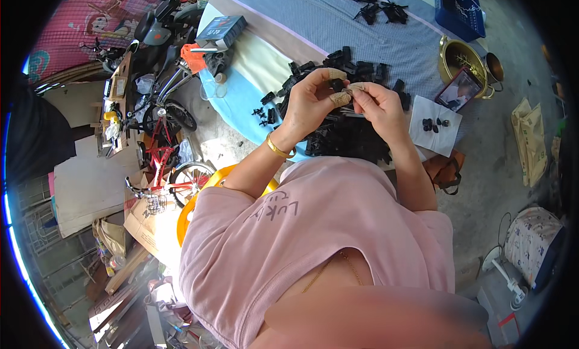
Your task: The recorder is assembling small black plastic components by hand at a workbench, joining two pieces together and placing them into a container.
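Over the near part of a cloth-covered table, my two hands meet. My left hand (310, 100) pinches a small black plastic part (337, 83) between thumb and fingers. Close against it, the thumb and fingers of my right hand (379, 103) are pressed together; what they grip is too small to make out. Tan tape wraps some fingertips. Behind and below the hands lies a heap of black plastic parts (345, 138), partly hidden by the hands. A few tiny black pieces (259, 113) lie left of the heap.
To the right, white paper (427, 141) bears several black pieces beside a phone (458, 89) and a brass pot (449, 54). A blue basket (461, 17) stands far right. More black parts (392, 13) lie farther back. At left are a blue box (222, 32) and a red bicycle (160, 156).
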Tool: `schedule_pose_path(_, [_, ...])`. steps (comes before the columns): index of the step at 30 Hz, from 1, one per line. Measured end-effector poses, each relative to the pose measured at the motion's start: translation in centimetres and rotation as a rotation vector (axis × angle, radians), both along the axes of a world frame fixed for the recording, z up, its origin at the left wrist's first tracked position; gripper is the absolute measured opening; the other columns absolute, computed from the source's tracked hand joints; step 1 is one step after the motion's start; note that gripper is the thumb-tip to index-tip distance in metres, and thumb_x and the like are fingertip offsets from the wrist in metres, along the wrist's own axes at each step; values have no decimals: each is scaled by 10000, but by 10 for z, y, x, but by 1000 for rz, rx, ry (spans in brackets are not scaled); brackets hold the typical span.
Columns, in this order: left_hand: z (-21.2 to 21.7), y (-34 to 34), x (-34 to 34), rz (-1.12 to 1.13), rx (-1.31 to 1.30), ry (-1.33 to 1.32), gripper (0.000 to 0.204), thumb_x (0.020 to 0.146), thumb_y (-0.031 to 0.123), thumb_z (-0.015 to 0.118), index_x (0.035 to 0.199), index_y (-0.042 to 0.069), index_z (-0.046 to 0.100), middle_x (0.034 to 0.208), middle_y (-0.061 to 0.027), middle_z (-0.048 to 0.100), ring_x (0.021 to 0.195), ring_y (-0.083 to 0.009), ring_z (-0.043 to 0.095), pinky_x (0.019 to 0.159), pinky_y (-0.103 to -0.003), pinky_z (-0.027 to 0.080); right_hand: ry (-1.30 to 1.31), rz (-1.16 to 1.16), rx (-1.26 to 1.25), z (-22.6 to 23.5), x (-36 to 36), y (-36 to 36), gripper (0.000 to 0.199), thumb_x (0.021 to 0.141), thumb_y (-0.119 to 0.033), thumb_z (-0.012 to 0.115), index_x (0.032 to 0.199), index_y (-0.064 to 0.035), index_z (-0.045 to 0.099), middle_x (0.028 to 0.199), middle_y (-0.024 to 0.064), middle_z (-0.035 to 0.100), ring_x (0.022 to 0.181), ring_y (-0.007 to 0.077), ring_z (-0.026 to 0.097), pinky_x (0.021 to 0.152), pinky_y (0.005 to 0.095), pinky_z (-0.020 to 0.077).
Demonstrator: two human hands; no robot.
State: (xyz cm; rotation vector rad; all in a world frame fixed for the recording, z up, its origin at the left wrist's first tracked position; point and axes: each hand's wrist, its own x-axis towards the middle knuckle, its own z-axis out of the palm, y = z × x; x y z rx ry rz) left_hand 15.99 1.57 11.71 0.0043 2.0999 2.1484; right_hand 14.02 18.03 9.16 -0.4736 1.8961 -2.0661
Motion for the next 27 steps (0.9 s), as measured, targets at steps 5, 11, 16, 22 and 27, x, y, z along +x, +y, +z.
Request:
schedule_pose_path(5, [3, -3, -2, -49, -33, 15, 322, 766, -34, 625, 1065, -22, 504, 989, -84, 594, 909, -131, 575, 795, -250, 484, 139, -57, 63, 7, 1, 2, 166, 871, -112, 524, 930, 12, 616, 609, 7, 564, 551, 33, 492, 494, 174, 379])
schedule_pose_path(11, [10, -5, 0, -110, -239, 44, 272, 762, -30, 631, 1012, -26, 523, 954, -69, 596, 879, -114, 579, 787, -238, 481, 187, -51, 187, 6, 4, -1, 160, 880, -113, 512, 901, 14, 607, 609, -14, 543, 522, 28, 446, 471, 169, 340])
schedule_pose_path(16, [3, -3, 1, -77, -151, 83, 224, 767, -36, 624, 968, -24, 526, 936, -67, 598, 865, -118, 583, 771, -237, 488, 159, -96, 136, 11, 10, -4, 159, 878, -115, 511, 892, 9, 609, 598, -13, 539, 518, 24, 435, 465, 170, 331])
schedule_pose_path(22, [-9, 5, 7, 6, -109, 191, 194, 765, -48, 620, 932, -23, 523, 936, -75, 597, 847, -137, 592, 752, -248, 500, 44, -104, 72, 2, 6, -6, 158, 869, -123, 527, 881, 5, 619, 594, -9, 542, 512, 29, 449, 457, 175, 339])
schedule_pose_path(27, [-16, 5, 2, 27, -493, 435, 309, 702, -1, 670, 985, 20, 546, 803, -96, 617, 716, -168, 620, 633, -249, 498, -116, -75, 45, -18, 4, -3, 159, 877, -126, 518, 912, -1, 610, 624, -22, 519, 530, 29, 437, 464, 166, 334])
